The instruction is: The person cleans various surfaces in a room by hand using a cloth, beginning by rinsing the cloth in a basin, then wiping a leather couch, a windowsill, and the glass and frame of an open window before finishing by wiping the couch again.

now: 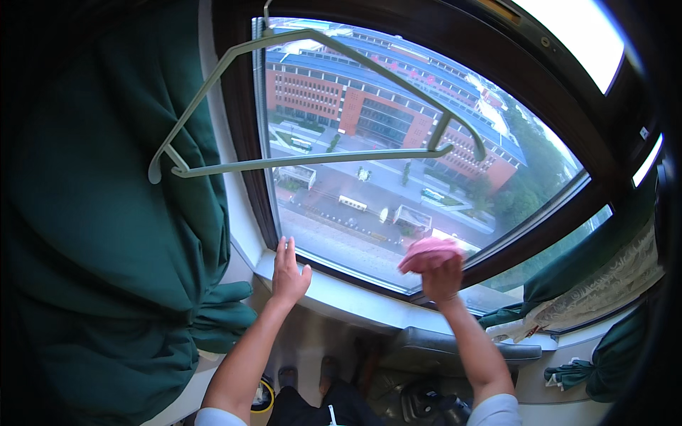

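A pink cloth point(430, 255) is bunched in my right hand point(443, 279), at the lower right of the window pane point(341, 213). The cloth is slightly blurred and overlaps the glass; firm contact cannot be made out. My left hand point(290, 274) is empty, its thumb spread away from the fingers. Those fingertips lie at the lower left corner of the dark window frame point(248, 133). Below both hands runs the white windowsill point(341, 301). A pale clothes hanger point(314, 158) hangs in front of the upper pane, its bar level across the view.
Dark green curtains point(106, 223) cover the left side, one gathered near the sill. More green curtain point(565, 266) and white lace point(602, 282) hang at the right. A black padded seat point(453, 343) stands below the sill. A yellow-rimmed bucket point(264, 396) sits by my feet.
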Motion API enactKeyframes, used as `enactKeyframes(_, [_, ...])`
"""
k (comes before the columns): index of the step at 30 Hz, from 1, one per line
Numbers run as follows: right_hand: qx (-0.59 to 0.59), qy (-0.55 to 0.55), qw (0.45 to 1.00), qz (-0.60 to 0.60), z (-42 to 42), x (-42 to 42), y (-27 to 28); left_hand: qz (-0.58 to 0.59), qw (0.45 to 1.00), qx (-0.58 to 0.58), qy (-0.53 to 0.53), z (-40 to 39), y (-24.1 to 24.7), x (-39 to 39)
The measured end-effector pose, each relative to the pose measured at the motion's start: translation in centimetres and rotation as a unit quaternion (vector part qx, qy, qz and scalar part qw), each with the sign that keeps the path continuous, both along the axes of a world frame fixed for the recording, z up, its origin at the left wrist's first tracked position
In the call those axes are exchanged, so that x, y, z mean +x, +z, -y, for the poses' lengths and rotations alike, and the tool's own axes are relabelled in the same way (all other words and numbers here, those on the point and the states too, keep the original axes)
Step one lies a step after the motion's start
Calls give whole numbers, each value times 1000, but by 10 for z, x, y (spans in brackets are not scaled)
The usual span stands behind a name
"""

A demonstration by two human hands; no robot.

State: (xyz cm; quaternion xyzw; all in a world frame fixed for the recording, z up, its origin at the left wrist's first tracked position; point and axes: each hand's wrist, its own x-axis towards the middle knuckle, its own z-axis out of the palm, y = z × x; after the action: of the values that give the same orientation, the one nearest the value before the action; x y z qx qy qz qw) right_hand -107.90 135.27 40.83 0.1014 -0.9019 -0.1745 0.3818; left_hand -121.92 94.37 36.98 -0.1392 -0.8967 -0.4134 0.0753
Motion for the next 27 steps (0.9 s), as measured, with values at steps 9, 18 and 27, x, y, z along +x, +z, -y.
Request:
enactKeyframes(9, [-14, 48, 978, -203, 175, -197, 132, -61, 994, 23, 83, 36, -2, -67])
enactKeyframes(18, [68, 123, 984, 105, 179, -158, -90, -3, 996, 16, 87, 70, -85, -40])
enactKeyframes(27, [-125, 31, 991, 20, 259, -225, 104, -59, 995, -9, 79, 92, -70, -47])
